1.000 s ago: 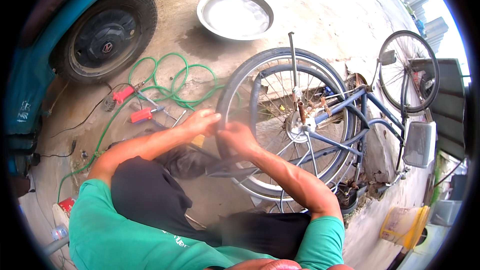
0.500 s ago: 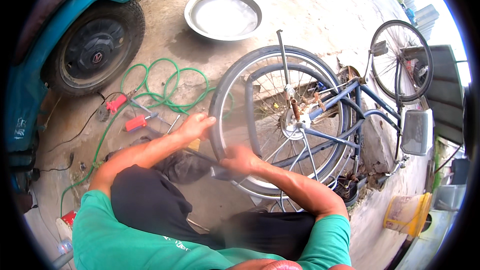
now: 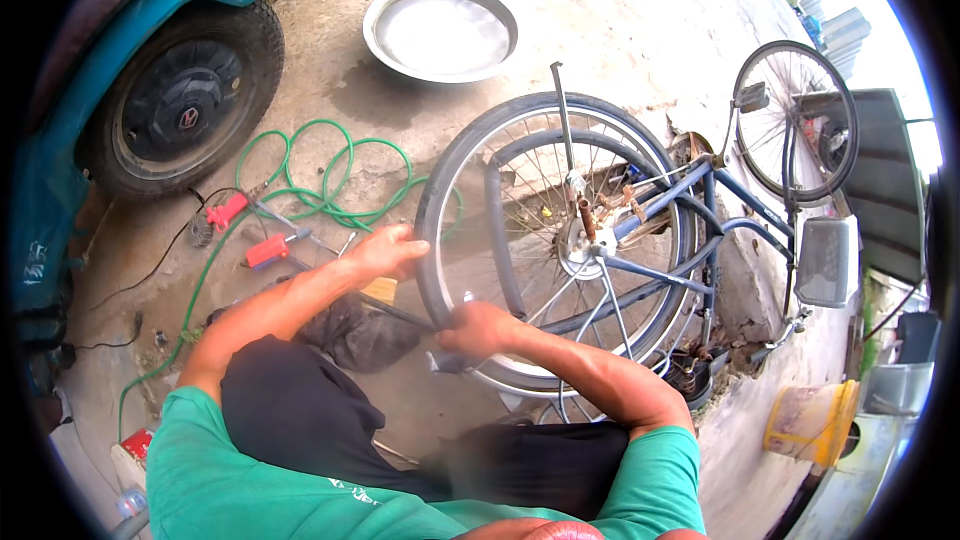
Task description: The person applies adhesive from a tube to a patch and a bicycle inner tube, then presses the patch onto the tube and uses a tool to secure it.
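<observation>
A blue bicycle lies tipped over, its rear wheel towards me. A dark inner tube hangs in a loose loop across the spokes. At the left side of the wheel, my left hand is closed on the tyre, thumb against its edge. Lower down, my right hand makes a fist at the near-left part of the rim. A small bright tip shows above this fist and a greyish end below it; what it grips cannot be made out. A dark bar or tube runs between my forearms.
A metal basin of water stands beyond the wheel. Green hose coils on the ground at left, near red-handled tools and a teal vehicle's wheel. Dark cloth lies by my knee. At right is a yellowish bucket.
My right hand, smeared by motion before, is now sharper and a bright tip shows above it. My left hand stays at the tyre. The whole view has shifted slightly.
</observation>
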A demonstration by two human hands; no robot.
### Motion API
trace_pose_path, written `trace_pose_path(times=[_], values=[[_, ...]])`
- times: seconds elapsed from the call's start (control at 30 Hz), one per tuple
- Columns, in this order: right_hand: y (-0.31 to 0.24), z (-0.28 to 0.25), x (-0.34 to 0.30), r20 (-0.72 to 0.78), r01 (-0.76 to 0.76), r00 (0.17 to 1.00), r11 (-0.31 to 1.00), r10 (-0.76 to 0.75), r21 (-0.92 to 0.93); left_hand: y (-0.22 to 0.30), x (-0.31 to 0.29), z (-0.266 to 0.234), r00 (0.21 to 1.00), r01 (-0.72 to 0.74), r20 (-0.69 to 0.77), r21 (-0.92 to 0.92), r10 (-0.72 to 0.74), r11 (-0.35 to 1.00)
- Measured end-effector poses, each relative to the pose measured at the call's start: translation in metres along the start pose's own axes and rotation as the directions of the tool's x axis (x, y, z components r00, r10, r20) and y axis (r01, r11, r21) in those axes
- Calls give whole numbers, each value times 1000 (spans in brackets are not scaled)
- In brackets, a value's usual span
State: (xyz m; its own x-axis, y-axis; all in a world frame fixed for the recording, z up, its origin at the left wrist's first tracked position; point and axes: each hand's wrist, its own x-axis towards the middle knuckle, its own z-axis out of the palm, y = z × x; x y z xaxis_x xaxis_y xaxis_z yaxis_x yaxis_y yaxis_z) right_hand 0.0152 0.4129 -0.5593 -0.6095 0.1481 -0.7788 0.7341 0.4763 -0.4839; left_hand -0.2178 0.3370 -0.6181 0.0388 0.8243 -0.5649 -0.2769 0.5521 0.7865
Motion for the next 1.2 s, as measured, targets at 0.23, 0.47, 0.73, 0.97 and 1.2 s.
trace_pose_path(times=[0.23,0.47,0.73,0.97,1.2], values=[[-35,-35,26,-231,90,973,892,17,443,-1,-3,-6,1000,-15,9,105,14,994],[-66,-79,57,-345,142,923,685,168,715,-3,-17,6,1000,-11,-17,95,12,995],[-56,-81,56,-369,162,924,770,101,617,-9,-12,5,1000,-22,-18,34,22,999],[-58,-77,52,-402,181,913,815,70,551,0,-21,8,998,-59,-11,13,59,998],[-48,-65,63,-403,216,911,733,86,645,-7,-20,6,996,-76,-30,90,79,993]])
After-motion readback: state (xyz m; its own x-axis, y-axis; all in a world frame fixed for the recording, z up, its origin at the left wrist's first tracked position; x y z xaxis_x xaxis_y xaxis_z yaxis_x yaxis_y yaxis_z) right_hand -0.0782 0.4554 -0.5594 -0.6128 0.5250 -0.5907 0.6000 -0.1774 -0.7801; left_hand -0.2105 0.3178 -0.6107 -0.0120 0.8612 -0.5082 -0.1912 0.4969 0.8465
